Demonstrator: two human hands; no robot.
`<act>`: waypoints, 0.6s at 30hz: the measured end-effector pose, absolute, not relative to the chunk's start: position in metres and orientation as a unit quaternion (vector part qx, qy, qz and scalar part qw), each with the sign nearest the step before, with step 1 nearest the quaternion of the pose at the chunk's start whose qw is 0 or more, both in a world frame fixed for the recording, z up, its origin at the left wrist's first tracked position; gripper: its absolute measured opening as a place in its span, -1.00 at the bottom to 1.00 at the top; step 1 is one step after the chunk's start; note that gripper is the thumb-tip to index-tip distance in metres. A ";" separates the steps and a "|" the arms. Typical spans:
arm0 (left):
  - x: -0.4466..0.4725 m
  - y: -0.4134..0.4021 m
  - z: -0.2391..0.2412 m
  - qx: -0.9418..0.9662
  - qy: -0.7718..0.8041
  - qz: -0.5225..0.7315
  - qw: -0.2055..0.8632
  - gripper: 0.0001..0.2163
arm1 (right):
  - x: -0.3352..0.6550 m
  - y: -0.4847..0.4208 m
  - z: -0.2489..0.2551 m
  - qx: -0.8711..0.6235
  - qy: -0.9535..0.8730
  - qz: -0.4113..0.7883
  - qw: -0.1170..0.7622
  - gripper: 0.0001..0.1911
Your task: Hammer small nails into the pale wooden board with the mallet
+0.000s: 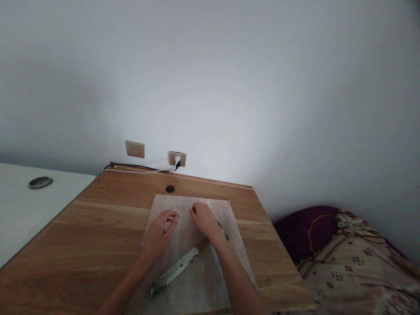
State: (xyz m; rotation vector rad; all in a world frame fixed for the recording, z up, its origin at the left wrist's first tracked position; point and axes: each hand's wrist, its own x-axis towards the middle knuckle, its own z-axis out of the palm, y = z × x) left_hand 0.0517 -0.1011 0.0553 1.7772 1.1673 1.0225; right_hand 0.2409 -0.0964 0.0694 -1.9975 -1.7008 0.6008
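My left hand (163,228) hovers over the left part of a pale, worn board (193,284), its thumb and fingertips pinched together. Whatever may be between them is too small to make out. To its right, my right hand (202,215) is closed with curled fingers above the board's upper middle; its grip is hidden. A hammer (175,270) with a scuffed white handle lies diagonally on the board, below both hands. My right wrist and forearm hide part of its dark head. Several tiny dark marks dot the board's far end, near the fingertips.
The board rests on a brown wooden desk (108,227) with a cable hole (170,188). Cables run along its back edge to a wall socket (177,159), beside a wall plate (134,149). A white table (19,210) adjoins at left; patterned bedding (348,271) lies at right.
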 end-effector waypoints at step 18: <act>-0.053 -0.168 -0.019 0.724 0.558 0.307 0.263 -0.62 | 0.336 -0.285 -0.014 -0.853 -0.409 0.022 0.324 -0.26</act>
